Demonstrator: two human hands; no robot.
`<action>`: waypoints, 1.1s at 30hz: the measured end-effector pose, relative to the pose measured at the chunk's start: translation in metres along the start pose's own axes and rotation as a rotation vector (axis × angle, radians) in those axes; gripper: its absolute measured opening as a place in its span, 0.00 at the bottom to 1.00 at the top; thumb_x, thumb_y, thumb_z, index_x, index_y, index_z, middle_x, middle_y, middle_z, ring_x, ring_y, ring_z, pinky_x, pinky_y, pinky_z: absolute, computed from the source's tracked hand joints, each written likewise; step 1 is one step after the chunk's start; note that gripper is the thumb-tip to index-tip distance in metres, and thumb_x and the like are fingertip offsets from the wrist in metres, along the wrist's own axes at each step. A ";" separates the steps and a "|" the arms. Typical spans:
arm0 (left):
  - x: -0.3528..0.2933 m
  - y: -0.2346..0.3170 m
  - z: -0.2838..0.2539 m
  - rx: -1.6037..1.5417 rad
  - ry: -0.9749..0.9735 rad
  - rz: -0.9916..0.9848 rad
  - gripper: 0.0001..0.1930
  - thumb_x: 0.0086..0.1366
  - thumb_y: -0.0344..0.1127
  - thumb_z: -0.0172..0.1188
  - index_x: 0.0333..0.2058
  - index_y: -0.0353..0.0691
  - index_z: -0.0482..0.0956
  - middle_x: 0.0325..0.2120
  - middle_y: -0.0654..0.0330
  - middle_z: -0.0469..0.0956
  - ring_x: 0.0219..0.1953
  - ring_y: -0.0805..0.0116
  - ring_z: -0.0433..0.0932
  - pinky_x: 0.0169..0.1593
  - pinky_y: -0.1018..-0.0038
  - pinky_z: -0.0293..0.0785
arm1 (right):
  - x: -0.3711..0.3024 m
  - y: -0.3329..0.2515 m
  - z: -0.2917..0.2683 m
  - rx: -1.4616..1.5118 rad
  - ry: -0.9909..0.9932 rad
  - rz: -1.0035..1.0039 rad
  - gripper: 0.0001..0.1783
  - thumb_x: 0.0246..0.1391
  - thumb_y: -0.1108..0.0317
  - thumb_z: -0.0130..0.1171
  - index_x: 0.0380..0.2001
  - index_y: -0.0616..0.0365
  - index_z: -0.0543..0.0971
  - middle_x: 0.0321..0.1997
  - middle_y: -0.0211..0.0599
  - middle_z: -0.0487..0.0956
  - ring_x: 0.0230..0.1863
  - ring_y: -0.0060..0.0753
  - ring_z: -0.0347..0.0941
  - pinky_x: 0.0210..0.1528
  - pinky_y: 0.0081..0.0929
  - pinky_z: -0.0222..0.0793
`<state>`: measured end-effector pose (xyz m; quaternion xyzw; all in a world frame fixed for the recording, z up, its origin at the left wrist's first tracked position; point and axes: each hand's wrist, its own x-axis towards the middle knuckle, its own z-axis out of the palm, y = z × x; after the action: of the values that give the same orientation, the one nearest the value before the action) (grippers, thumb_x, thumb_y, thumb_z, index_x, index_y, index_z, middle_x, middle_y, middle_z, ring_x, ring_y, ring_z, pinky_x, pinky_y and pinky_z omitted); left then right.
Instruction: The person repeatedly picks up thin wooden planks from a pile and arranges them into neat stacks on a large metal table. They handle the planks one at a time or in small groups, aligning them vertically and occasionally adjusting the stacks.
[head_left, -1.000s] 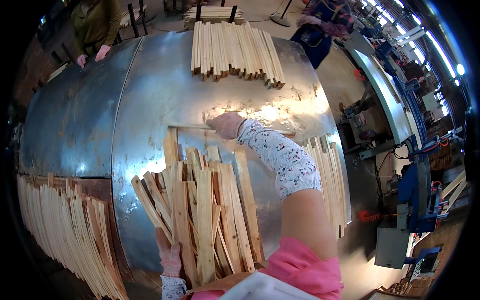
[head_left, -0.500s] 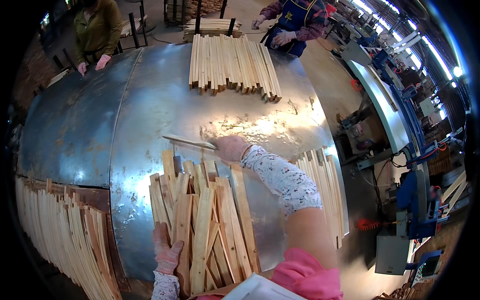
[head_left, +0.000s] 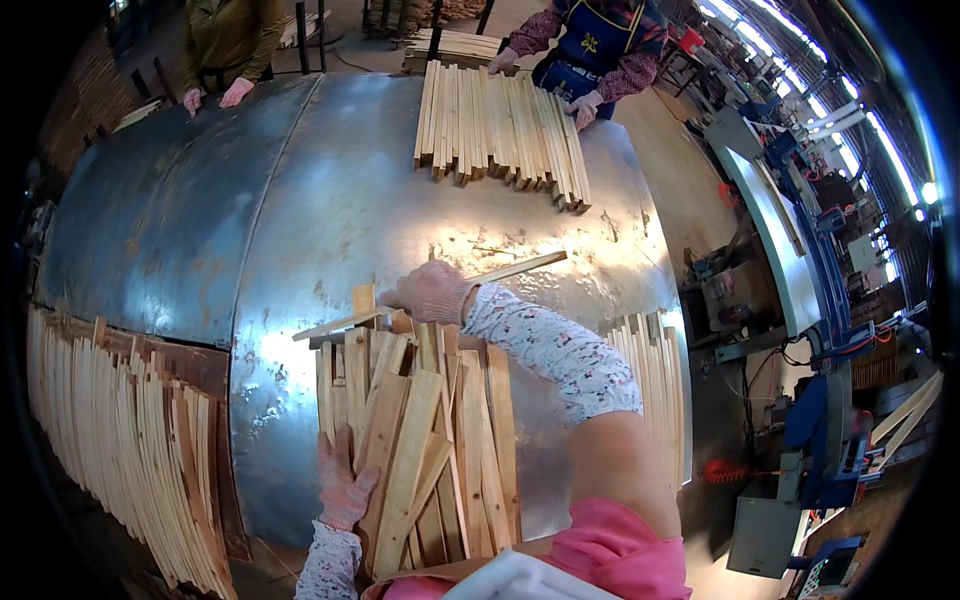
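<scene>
A pile of loose wooden strips [head_left: 424, 440] lies on the metal-topped table in front of me, mostly pointing away from me, some crossing. My right hand [head_left: 432, 292], in a pale pink knitted glove, is closed at the pile's far end. A thin wooden strip [head_left: 340, 324] slants out from its left side, and a similar length emerges on its right; the glove hides whether they are one piece. My left hand [head_left: 345, 485], gloved alike, rests against the pile's left side, fingers stretched out and thumb apart.
An even row of strips [head_left: 500, 130] lies at the table's far edge, touched by a co-worker's gloved hands [head_left: 584, 108]. Another person's hands [head_left: 237, 92] rest at the far left. More strips stand at left [head_left: 120, 440] and right [head_left: 650, 390]. Machinery [head_left: 830, 270] lines the right.
My right hand has moved slightly left, and the strip at it has swung to slant the other way. The far co-worker's hands have come onto the row of strips. My left hand stays by the pile.
</scene>
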<state>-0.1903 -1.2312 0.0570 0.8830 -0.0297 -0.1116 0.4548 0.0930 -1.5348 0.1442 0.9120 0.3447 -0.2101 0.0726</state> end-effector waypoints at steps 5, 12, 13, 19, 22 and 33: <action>-0.006 -0.027 -0.004 -0.057 0.121 0.026 0.49 0.71 0.57 0.63 0.78 0.31 0.54 0.76 0.40 0.60 0.80 0.42 0.54 0.80 0.56 0.51 | 0.010 0.008 0.042 0.213 0.432 0.208 0.38 0.65 0.28 0.56 0.62 0.45 0.81 0.36 0.40 0.87 0.40 0.49 0.87 0.41 0.47 0.83; -0.107 -0.088 -0.042 -0.268 0.042 -0.265 0.42 0.76 0.54 0.58 0.77 0.32 0.57 0.77 0.45 0.60 0.79 0.49 0.58 0.79 0.61 0.52 | -0.166 0.000 0.145 0.742 0.536 0.872 0.27 0.70 0.51 0.55 0.69 0.43 0.77 0.58 0.49 0.86 0.52 0.49 0.87 0.51 0.43 0.83; -0.126 -0.090 -0.041 -0.257 0.049 -0.296 0.43 0.76 0.56 0.58 0.77 0.32 0.58 0.77 0.45 0.60 0.79 0.49 0.57 0.79 0.61 0.52 | -0.184 -0.027 0.153 0.813 0.458 1.062 0.29 0.66 0.49 0.60 0.69 0.40 0.78 0.58 0.47 0.86 0.54 0.49 0.87 0.53 0.43 0.83; -0.143 -0.097 0.006 -0.499 0.070 -0.347 0.49 0.72 0.63 0.63 0.79 0.39 0.55 0.77 0.49 0.60 0.77 0.52 0.61 0.78 0.59 0.58 | -0.217 -0.215 0.300 0.859 0.467 1.278 0.38 0.61 0.41 0.65 0.71 0.42 0.74 0.52 0.53 0.84 0.56 0.57 0.80 0.57 0.47 0.79; -0.143 -0.043 0.005 -1.052 0.071 -0.448 0.51 0.70 0.65 0.65 0.80 0.47 0.52 0.76 0.54 0.61 0.73 0.56 0.67 0.74 0.57 0.68 | -0.213 -0.245 0.253 1.068 0.539 1.077 0.45 0.59 0.41 0.67 0.75 0.49 0.69 0.64 0.62 0.76 0.69 0.64 0.68 0.71 0.50 0.67; -0.148 -0.071 0.016 -0.940 0.088 -0.396 0.60 0.62 0.66 0.73 0.81 0.44 0.49 0.75 0.52 0.63 0.72 0.54 0.69 0.72 0.59 0.71 | -0.227 -0.220 0.233 0.776 0.864 0.674 0.46 0.53 0.47 0.74 0.71 0.51 0.71 0.67 0.52 0.75 0.70 0.58 0.67 0.71 0.58 0.65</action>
<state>-0.3413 -1.1797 0.0156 0.5756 0.2107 -0.1597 0.7738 -0.2828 -1.5697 0.0348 0.9319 -0.0616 0.0994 -0.3434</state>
